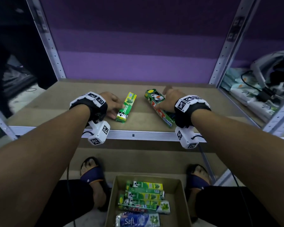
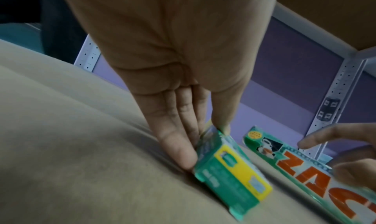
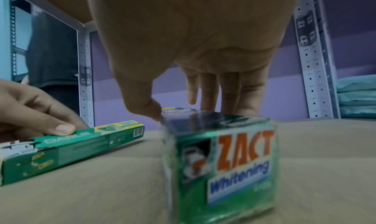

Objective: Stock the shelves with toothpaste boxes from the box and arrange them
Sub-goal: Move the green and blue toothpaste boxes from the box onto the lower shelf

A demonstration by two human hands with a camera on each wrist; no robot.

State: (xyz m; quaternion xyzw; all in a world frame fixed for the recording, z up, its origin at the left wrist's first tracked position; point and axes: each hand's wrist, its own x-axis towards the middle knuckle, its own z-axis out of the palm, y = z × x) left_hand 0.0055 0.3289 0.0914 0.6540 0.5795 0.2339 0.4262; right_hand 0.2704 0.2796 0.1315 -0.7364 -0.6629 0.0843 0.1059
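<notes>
The shelf was a flat tan board with a matte surface, edged at the front by a ribbed metal rail and framed by perforated steel uprights against a purple back panel.

Two long rectangular cartons lay flat on the board, well apart and angled toward each other at the far ends. The left hand gripped the Darlie box, a glossy green and yellow carton printed "DARLIE": thumb on the top face, straight fingers against its left side. The right hand held the Zact box, a wider, film-wrapped green pack lettered "ZACT" in orange and "Whitening" in blue: thumb at its left top edge, fingers laid over the top, index finger lifted.

Bare board lay open behind and to both sides of the cartons.

On the floor between the sandalled feet stood an open cardboard box holding more green cartons and a blue and white pack marked "Safi".
</notes>
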